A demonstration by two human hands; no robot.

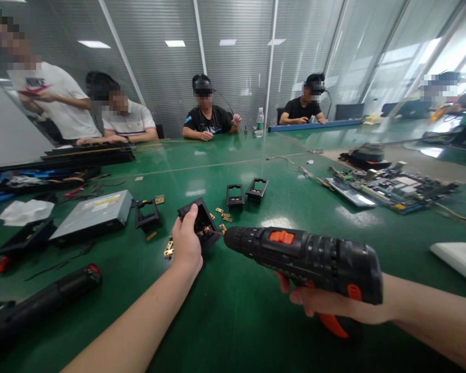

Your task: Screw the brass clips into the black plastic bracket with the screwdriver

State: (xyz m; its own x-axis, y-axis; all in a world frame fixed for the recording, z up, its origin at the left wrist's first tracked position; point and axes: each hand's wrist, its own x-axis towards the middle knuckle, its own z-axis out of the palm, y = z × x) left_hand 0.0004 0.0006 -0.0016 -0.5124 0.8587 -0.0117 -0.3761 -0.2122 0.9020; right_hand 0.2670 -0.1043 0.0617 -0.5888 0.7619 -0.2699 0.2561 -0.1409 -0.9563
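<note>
A black box [210, 242] is sitting in front of the person, above the green table [225, 326], tilted so that its open side is facing right, towards the drill [318, 254]; whether its lower edge is touching the tabletop, I cannot tell. The left hand [188, 241] is gripping the box by its left side, thumb lying over the edge, probably to brace it against the drill's push; the other fingers are mostly hiding. The right hand [326, 303] is closing round the drill's handle, holding the body nearly level so that the thin bit [217, 232] is pointing into the box, where brass parts are showing. Whether the bit is spinning, I cannot tell.

Loose brass pieces [226, 215] are lying just beyond the box, seemingly for easy reach, with more brass strips [169, 248] lying beside the left hand. Two black frames [235, 203] are standing farther back, apparently leaving the working spot free, while another frame [148, 223] is standing left, near a silver disc drive [91, 217]. Across the table, co-workers [207, 122] are sitting.
</note>
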